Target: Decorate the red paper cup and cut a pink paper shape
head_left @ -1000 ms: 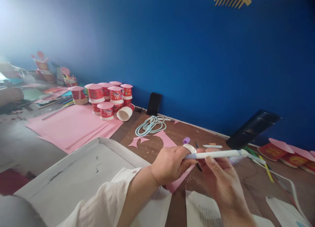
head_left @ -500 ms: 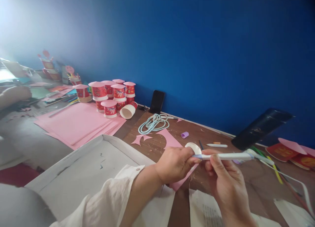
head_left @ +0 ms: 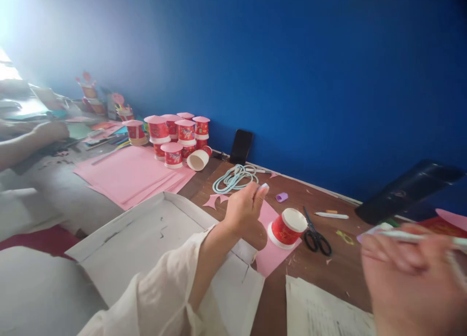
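Observation:
Near the middle, my left hand (head_left: pixel 242 209) is closed in a pinch on a small pale lavender cap (head_left: pixel 264 186), most of it hidden by the fingers. My right hand (head_left: pixel 412 282), smeared by motion at the right edge, grips a slim white pen-like tool (head_left: pixel 399 235). Between the hands a red paper cup (head_left: pixel 286 229) stands upside down on a cut pink sheet (head_left: pixel 270 263). Black-handled scissors (head_left: pixel 317 241) lie just right of the cup. A purple cap (head_left: pixel 281 197) rests on the table behind it.
Several red cups with pink lids (head_left: pixel 186 132) stand by the blue wall, near pink sheets (head_left: pixel 134 175). A white box lid (head_left: pixel 146 243) lies at left, printed paper (head_left: pixel 321 307) in front. A phone (head_left: pixel 241 146), coiled cable (head_left: pixel 235 178) and dark bottle (head_left: pixel 408 190) sit behind. Another person's hand (head_left: pixel 51 132) is far left.
My hands have separated: the right went right with the white pen-like tool, the left moved up and slightly left with the small cap. The cup and scissors are now uncovered.

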`<move>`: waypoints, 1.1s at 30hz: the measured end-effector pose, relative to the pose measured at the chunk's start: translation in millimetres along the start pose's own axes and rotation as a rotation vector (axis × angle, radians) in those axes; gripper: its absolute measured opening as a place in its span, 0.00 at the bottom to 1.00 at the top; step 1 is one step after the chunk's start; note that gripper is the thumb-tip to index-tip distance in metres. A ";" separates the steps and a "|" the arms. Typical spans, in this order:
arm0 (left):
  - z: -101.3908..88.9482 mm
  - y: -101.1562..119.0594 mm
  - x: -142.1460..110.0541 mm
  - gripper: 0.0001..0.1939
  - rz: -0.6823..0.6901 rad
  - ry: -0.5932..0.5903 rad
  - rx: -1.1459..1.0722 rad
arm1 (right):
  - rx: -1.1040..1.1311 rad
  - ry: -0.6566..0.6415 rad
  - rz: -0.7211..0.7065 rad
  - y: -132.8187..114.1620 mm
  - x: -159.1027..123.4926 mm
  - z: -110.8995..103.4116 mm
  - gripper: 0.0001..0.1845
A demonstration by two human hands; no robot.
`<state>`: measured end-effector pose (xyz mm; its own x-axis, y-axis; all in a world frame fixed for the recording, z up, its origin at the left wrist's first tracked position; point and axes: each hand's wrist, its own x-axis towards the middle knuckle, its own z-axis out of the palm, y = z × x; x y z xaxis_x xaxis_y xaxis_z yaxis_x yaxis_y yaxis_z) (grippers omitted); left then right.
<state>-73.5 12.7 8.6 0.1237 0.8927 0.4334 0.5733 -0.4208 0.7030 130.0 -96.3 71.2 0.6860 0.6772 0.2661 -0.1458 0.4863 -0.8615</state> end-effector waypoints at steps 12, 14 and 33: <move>-2.3 -29.6 10.3 0.14 -0.170 -0.332 0.433 | 0.017 -0.060 0.103 54.1 -3.7 -3.1 0.14; -1.5 -27.9 10.2 0.15 -0.183 -0.268 0.458 | 0.002 -0.052 0.113 57.6 -2.7 -4.2 0.16; 31.1 12.6 -12.2 0.61 0.157 -0.445 -0.291 | -0.134 0.099 0.086 80.7 -6.3 -3.5 0.20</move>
<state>-42.6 1.5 -5.4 0.5560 0.7712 0.3100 0.2809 -0.5254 0.8032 116.5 -63.2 -1.5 0.7428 0.6522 0.1511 -0.1149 0.3466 -0.9310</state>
